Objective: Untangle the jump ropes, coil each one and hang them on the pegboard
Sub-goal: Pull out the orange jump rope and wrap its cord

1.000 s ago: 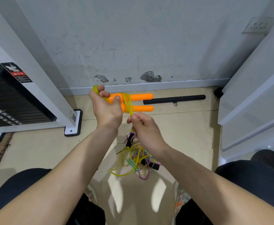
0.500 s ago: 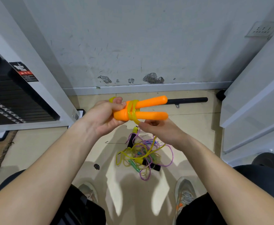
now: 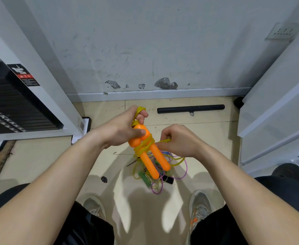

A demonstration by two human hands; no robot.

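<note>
— Where do we hold the orange handles (image 3: 146, 160)?
— Our left hand (image 3: 120, 129) grips their tops; our right hand (image 3: 179, 141) pinches the yellow rope (image 3: 146, 147) wound round them. Below, other ropes (image 3: 162, 175) lie tangled mid-floor.

We log the orange handles (image 3: 146, 160) as smooth plastic with a slight gloss. The yellow rope (image 3: 144, 149) is translucent and glossy; the purple rope (image 3: 186, 169) looks matt. The floor (image 3: 39, 156) is smooth tile with a faint sheen. The wall (image 3: 145, 41) has matt paint, scuffed and chipped low down. The black bar (image 3: 191, 109) is matt.
</note>
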